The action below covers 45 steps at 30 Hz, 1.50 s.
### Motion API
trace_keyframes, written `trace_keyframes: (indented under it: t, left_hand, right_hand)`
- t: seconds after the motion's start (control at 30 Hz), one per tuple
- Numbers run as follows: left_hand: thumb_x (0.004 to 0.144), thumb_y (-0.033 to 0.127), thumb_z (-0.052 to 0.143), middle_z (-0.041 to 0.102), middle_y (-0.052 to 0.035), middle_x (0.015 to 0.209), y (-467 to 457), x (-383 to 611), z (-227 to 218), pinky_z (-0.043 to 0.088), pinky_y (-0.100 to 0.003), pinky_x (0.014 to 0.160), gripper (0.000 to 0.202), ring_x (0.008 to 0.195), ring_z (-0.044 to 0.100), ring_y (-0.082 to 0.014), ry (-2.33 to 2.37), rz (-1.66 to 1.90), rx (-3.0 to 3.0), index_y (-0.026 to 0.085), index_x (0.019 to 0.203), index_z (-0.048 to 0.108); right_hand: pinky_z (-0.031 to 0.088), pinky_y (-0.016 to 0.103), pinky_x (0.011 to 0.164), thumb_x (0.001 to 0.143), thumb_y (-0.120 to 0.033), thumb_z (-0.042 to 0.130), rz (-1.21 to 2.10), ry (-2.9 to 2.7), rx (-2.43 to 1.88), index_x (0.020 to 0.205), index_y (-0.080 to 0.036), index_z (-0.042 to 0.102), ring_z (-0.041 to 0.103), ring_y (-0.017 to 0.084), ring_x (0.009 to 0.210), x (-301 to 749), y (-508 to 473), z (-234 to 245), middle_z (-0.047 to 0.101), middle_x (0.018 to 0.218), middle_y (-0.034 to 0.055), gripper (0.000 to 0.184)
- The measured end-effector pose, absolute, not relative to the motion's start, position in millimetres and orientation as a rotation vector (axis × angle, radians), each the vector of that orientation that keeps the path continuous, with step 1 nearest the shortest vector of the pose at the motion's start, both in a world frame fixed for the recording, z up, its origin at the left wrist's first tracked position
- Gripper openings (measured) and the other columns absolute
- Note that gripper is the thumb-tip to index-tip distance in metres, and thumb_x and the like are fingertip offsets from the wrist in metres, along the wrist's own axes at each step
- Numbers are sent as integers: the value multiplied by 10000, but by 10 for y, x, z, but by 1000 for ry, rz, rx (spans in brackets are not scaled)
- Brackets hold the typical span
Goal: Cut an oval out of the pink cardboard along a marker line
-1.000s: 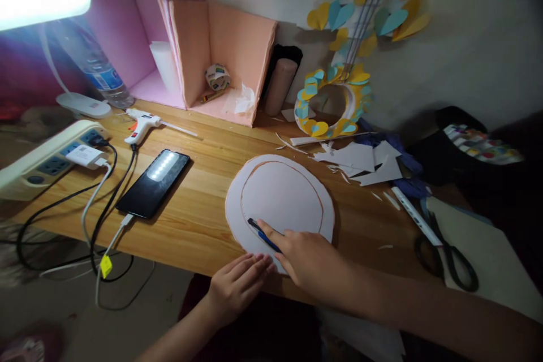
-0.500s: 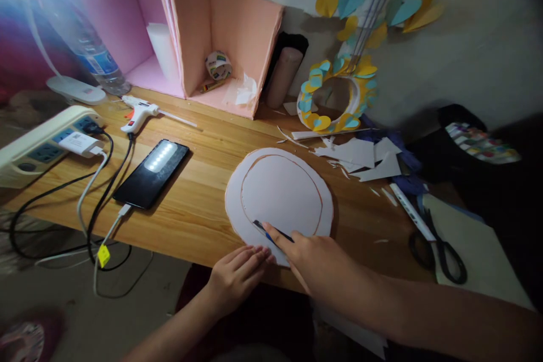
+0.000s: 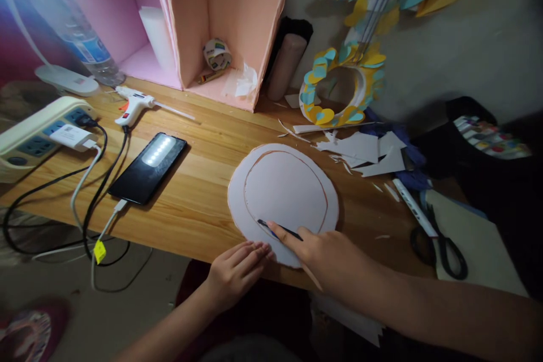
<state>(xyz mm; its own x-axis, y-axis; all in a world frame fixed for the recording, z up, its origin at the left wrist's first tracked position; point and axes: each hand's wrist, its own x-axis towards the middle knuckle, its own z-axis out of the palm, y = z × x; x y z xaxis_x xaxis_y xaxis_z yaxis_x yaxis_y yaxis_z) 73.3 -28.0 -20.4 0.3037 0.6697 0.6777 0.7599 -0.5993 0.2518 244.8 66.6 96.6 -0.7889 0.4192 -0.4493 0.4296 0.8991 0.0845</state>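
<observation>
A white round board with an orange-brown edge lies on the wooden table, an inner ring line marked or cut into its face. In my right hand is a dark craft knife, held with the index finger stretched along it. Its tip touches the lower left of the inner line. My left hand rests at the near left rim of the board, fingers stretched and close together, tips touching the edge. The thumb of that hand is hidden.
Left on the table are a phone, a glue gun and a power strip with cables. White scraps, scissors and a white pen-like tool lie right. Behind stand an orange box and a heart-covered ring.
The camera view has shifted a little, so the scene sits slightly differently. The knife tip stays near the same part of the inner line; both hands keep their grip and place.
</observation>
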Motion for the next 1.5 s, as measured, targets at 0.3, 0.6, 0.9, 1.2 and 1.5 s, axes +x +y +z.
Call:
trace_keyframes:
  t: [0.3, 0.6, 0.9, 1.2, 1.5]
  left_hand:
    - [951, 131, 418, 724, -32, 1036, -279, 722, -243, 504, -266, 952, 260, 997, 651, -123, -1350, -1185, -2464, 118, 1057, 655]
    - [944, 125, 431, 719, -38, 1050, -303, 726, -256, 489, -268, 977, 257, 1017, 643, -123, -1345, -1154, -2469, 113, 1090, 643]
    - [951, 128, 422, 720, -33, 1048, -295, 730, -270, 507, -271, 958, 263, 1025, 643, -122, -1344, -1161, -2457, 121, 1105, 635]
    - [949, 125, 414, 725, -45, 1033, -292, 723, -264, 521, -274, 946, 270, 1024, 647, -133, -1332, -1153, -2454, 120, 1071, 655]
    - [948, 117, 419, 735, -27, 998, -276, 727, -222, 518, -259, 941, 267, 976, 666, -127, -1328, -1129, -2430, 127, 1008, 679]
  right_hand:
    - [153, 282, 373, 744, -32, 534, -6, 2560, 642, 1459, -175, 273, 596, 114, 492, 2465, 627, 934, 658, 774, 36, 775]
    - [159, 291, 385, 616, 11, 514, 15, 2677, 635, 1444, -139, 293, 553, 107, 480, 2601, 562, 879, 647, 758, 22, 871]
    - [165, 293, 374, 598, 23, 491, 110, 2792, 594, 1416, -120, 327, 473, 95, 432, 2674, 562, 820, 633, 715, 6, 847]
    - [143, 300, 352, 624, 4, 531, 20, 2723, 581, 1419, -136, 331, 502, 119, 450, 2659, 602, 914, 652, 746, 20, 831]
    - [122, 290, 356, 580, 40, 494, -55, 2658, 494, 1411, -137, 371, 519, 108, 451, 2631, 724, 1068, 705, 811, 44, 858]
